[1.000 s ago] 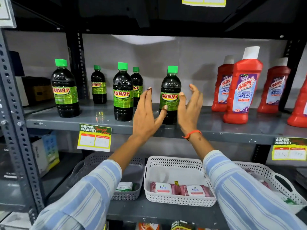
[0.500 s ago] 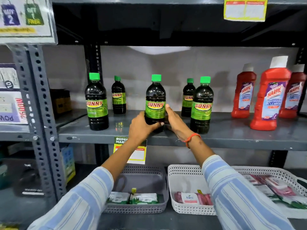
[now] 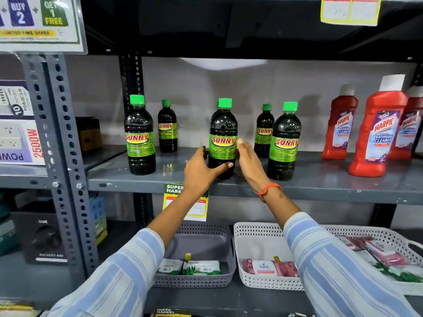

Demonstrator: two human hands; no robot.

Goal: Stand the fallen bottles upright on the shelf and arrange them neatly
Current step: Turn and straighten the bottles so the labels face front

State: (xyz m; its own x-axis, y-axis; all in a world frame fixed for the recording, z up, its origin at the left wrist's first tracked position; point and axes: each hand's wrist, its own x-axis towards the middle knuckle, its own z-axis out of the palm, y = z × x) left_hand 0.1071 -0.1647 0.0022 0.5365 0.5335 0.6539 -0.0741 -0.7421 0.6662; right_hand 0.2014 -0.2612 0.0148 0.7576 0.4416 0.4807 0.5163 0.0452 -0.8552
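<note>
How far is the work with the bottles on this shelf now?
Done: all five visible Sunny bottles stand upright on the shelf; none lies fallen. In hand: the left hand and right hand flank the middle Sunny bottle. Left: evening out the uneven rows.

grey metal shelf [image 3: 320,179], upright Sunny bottles [image 3: 139,136], red Harpic bottles [image 3: 377,133]

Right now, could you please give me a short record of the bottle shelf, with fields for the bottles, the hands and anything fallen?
Sunny bottles: five seen, all upright
Held bottle: middle front bottle, upright on the shelf
Left hand: wrapped round its lower left side
Right hand: against its right side
Fallen bottles: none visible
Harpic bottles: upright, at the right
</note>
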